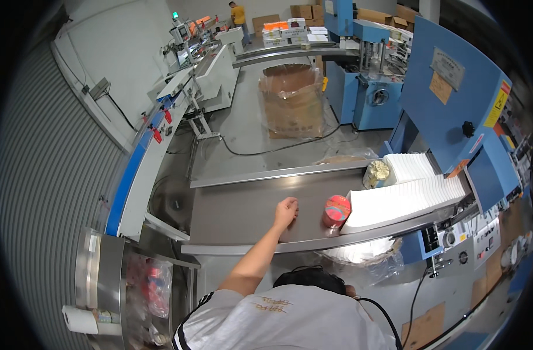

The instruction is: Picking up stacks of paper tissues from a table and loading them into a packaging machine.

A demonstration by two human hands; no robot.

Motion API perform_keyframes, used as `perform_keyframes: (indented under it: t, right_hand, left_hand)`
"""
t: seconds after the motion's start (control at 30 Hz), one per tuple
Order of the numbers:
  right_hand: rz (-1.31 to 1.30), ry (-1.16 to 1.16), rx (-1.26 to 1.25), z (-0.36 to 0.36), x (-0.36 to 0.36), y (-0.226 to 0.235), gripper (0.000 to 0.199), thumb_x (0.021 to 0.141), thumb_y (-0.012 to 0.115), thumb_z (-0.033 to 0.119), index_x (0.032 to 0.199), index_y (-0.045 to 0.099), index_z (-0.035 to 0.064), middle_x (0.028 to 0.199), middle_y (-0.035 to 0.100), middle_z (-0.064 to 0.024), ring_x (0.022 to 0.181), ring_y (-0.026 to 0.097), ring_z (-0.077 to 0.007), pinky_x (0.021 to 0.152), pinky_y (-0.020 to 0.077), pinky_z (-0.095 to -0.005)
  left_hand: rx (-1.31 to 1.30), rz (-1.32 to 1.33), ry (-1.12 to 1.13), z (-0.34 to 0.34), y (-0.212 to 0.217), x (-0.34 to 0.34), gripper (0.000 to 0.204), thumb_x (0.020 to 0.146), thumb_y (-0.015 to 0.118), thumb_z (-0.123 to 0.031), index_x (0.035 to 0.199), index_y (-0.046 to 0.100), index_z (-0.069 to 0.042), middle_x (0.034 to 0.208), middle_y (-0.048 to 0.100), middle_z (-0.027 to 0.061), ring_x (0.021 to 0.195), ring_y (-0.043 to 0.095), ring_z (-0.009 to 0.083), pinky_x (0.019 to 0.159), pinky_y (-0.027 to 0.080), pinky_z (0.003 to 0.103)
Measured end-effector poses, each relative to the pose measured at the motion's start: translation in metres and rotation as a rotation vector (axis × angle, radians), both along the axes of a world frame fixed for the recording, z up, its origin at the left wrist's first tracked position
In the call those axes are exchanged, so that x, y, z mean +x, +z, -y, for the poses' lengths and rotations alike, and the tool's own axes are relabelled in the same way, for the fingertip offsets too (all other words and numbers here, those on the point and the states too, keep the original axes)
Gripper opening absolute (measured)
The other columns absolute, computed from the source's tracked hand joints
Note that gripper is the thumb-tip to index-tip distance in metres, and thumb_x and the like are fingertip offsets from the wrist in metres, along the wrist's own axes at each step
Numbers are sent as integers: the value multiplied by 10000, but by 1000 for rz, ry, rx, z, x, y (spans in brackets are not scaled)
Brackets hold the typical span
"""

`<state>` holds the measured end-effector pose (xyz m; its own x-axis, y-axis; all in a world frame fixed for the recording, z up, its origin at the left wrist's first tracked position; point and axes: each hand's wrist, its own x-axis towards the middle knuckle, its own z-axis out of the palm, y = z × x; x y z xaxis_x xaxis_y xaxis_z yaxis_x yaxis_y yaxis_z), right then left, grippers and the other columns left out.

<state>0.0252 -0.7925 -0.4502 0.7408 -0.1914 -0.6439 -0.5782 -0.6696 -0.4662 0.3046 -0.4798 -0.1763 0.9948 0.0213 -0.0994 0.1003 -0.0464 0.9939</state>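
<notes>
The long row of white sheets [400, 204] stands on the right part of the metal table [243, 213], its near end just beside a red round tub [336, 211]. It looks light, soft and easily crushed, so a broad, gentle grip across both sides should suit it; the tub seems stiffer (best taken around its wall). The left hand [286, 213] curls loosely, apart from both; whether it holds something, I cannot tell. The right hand cannot be made out.
</notes>
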Motion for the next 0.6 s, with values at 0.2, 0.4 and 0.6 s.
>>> perform_keyframes:
  t: [0.2, 0.4, 0.6]
  right_hand:
    - [83, -285, 53, -55, -34, 15, 293, 770, 634, 270, 878, 700, 6, 879, 693, -174, 850, 666, -278, 776, 504, -365]
    - [-58, -259, 43, -84, -53, 43, 245, 778, 593, 246, 895, 699, 57, 929, 691, -153, 907, 656, -312, 802, 505, -388]
    - [-63, 174, -120, -71, -44, 38, 263, 853, 506, 246, 980, 686, 102, 1049, 658, -152, 984, 629, -322, 854, 497, -413]
  left_hand:
    - [287, 237, 43, -2, -26, 3, 187, 836, 579, -199, 940, 660, -67, 744, 667, 123, 683, 654, 248, 663, 504, 348]
    - [336, 186, -88, 5, 2, -14, 170, 828, 579, -172, 936, 667, -75, 794, 678, 130, 740, 658, 289, 705, 513, 356]
    - [348, 193, -63, -4, -9, -9, 146, 817, 583, -157, 907, 675, -86, 799, 674, 108, 736, 652, 238, 688, 505, 333]
